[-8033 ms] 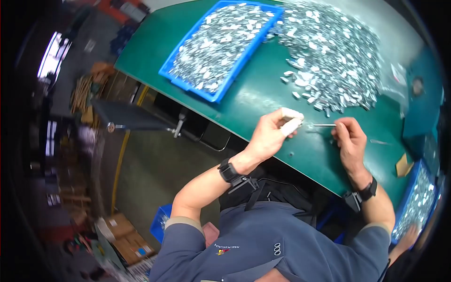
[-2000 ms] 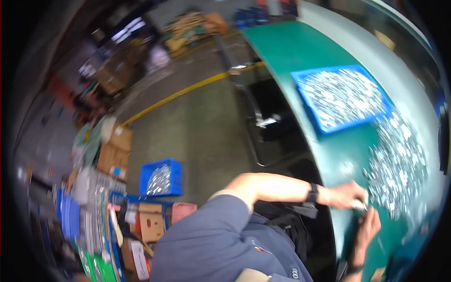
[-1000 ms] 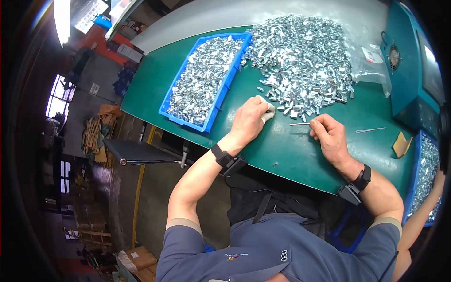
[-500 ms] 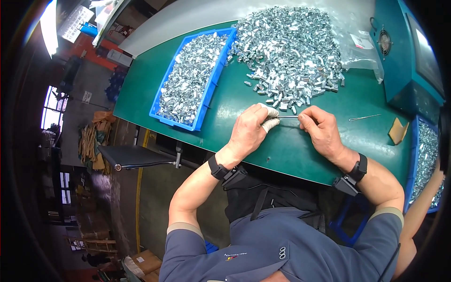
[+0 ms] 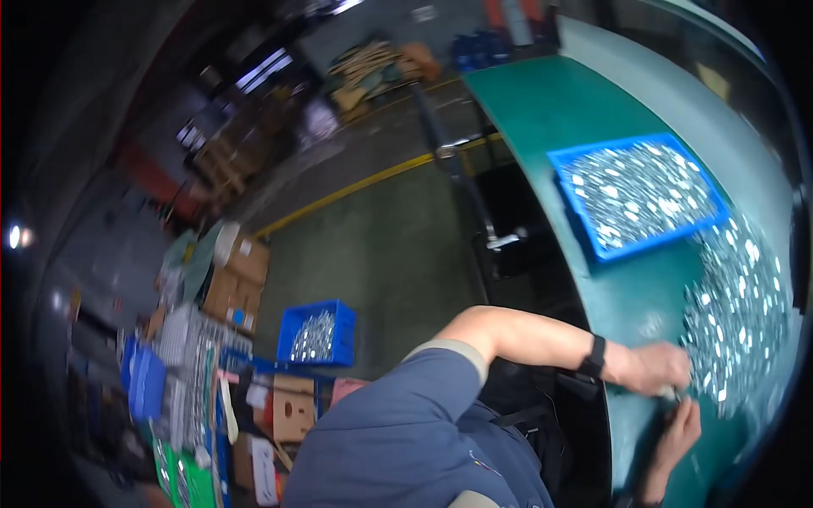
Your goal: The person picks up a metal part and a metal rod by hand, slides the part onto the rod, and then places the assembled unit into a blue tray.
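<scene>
The view is swung to my left and motion-blurred. My left hand (image 5: 656, 368), with a black wristband, rests curled on the green table (image 5: 550, 102) at the near edge of a loose pile of small shiny metal parts (image 5: 737, 313). A small pale piece (image 5: 670, 393) shows at its fingertips. My right hand (image 5: 677, 432) lies just below it, fingers pointing up toward that piece; blur hides what it holds. A blue tray (image 5: 635, 199) filled with the same metal parts sits farther along the table.
On the floor to my left stand a blue crate of metal parts (image 5: 318, 333), cardboard boxes (image 5: 237, 279) and stacked blue and green bins (image 5: 161, 406). A yellow line (image 5: 364, 182) crosses the grey floor. A black bracket (image 5: 500, 241) sticks out under the table edge.
My head has turned sharply left, so the floor and boxes fill the view and the table sits at the right rim. Both hands stay close together by the pile.
</scene>
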Action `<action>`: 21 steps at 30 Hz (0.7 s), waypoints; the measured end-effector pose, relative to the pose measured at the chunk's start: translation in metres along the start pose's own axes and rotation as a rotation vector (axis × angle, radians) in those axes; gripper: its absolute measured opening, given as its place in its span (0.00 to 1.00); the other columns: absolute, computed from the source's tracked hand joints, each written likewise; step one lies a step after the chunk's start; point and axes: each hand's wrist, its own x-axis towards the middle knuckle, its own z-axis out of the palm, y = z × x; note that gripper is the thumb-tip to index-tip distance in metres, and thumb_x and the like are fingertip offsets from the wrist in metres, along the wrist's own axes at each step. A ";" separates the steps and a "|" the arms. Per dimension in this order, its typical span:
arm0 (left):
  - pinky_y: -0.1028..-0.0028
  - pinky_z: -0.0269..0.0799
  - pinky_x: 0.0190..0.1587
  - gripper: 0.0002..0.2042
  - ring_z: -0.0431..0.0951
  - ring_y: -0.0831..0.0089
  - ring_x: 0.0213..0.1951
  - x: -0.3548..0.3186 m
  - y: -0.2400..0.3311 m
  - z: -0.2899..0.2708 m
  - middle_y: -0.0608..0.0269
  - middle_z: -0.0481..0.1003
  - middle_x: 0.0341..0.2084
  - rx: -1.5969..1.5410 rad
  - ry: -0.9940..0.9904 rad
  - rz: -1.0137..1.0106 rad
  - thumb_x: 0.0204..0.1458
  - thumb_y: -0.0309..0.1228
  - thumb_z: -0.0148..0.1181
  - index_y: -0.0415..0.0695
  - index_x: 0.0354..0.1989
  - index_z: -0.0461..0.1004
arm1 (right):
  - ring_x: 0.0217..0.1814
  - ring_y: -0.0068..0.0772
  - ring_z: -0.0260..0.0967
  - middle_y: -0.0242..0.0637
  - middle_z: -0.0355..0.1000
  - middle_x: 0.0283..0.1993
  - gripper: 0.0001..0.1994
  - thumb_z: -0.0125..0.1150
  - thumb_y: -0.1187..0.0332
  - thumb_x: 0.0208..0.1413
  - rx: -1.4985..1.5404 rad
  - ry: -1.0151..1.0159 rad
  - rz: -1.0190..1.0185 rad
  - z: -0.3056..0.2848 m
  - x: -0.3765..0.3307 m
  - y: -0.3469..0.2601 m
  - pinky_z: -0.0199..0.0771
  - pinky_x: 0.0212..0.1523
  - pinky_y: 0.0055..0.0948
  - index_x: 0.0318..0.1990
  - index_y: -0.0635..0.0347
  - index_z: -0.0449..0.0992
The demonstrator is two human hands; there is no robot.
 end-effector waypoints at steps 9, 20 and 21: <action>0.62 0.73 0.34 0.10 0.81 0.57 0.31 -0.014 0.013 -0.009 0.54 0.80 0.26 -0.327 0.089 -0.366 0.44 0.33 0.73 0.40 0.27 0.80 | 0.35 0.32 0.72 0.41 0.78 0.34 0.15 0.54 0.62 0.67 -0.074 -0.044 0.085 0.003 -0.002 -0.056 0.74 0.39 0.30 0.41 0.68 0.78; 0.58 0.70 0.30 0.09 0.77 0.51 0.27 -0.018 0.017 0.015 0.51 0.76 0.20 -0.147 0.155 -0.329 0.43 0.29 0.69 0.39 0.21 0.75 | 0.37 0.31 0.73 0.43 0.78 0.36 0.16 0.55 0.60 0.67 -0.237 -0.061 0.071 0.002 -0.003 -0.077 0.74 0.40 0.32 0.41 0.68 0.78; 0.57 0.70 0.30 0.09 0.76 0.50 0.27 -0.017 0.015 0.019 0.51 0.74 0.19 -0.056 0.182 -0.277 0.41 0.29 0.68 0.39 0.19 0.74 | 0.37 0.31 0.73 0.43 0.78 0.36 0.16 0.55 0.60 0.67 -0.237 -0.059 0.071 0.002 -0.003 -0.078 0.74 0.40 0.32 0.41 0.68 0.78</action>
